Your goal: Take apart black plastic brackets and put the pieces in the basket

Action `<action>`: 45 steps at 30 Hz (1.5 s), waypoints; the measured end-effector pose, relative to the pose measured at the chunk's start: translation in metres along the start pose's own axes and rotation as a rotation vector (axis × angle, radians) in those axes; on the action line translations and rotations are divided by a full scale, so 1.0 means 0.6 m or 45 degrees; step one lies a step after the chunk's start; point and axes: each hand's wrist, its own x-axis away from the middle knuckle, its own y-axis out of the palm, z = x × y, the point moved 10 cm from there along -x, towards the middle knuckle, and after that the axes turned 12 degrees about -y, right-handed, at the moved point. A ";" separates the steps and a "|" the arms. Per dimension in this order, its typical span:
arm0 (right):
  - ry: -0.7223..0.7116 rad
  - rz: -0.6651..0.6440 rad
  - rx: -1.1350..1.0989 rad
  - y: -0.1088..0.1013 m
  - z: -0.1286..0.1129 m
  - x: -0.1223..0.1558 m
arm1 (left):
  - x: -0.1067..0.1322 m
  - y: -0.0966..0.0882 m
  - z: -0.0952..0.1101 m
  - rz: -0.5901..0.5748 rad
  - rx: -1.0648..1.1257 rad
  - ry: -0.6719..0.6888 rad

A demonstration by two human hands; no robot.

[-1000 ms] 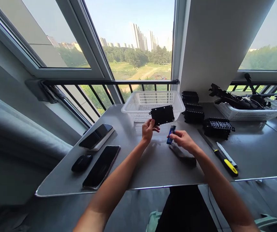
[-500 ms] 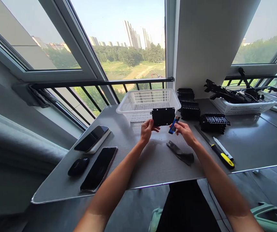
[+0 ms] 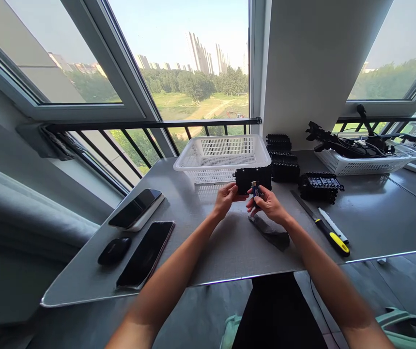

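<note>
My left hand [image 3: 225, 199] grips the lower left corner of a flat black plastic panel [image 3: 246, 178] with small tabs along its edges, held up in front of the white basket. In my right hand [image 3: 268, 206] is a blue lighter [image 3: 255, 188], upright, its metal top pointing up. The lighter overlaps the panel's lower part in view; whether they touch I cannot tell. On the table below my right hand lies a crumpled dark grey strip [image 3: 271, 233], perhaps cloth.
A white basket [image 3: 225, 174] stands behind my hands. Stacked black panels [image 3: 284, 167] and another black stack [image 3: 320, 186] sit to the right, near a knife [image 3: 333, 241] and a white pen-like tool [image 3: 333, 225]. Phones [image 3: 146, 254] and a black case [image 3: 114, 250] lie left.
The panel has moved slightly right and down. My right hand has come left with the lighter, turning it from slanted to upright in front of the panel.
</note>
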 end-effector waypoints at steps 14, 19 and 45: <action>0.263 -0.033 -0.562 0.044 0.021 0.013 | 0.010 0.035 -0.014 -0.126 -0.042 -0.056; 0.254 -0.026 -0.557 0.041 0.020 0.012 | 0.006 0.029 -0.019 -0.093 0.019 -0.074; 0.431 -0.031 -0.563 0.046 0.045 0.022 | 0.009 0.030 -0.020 -0.115 0.063 -0.119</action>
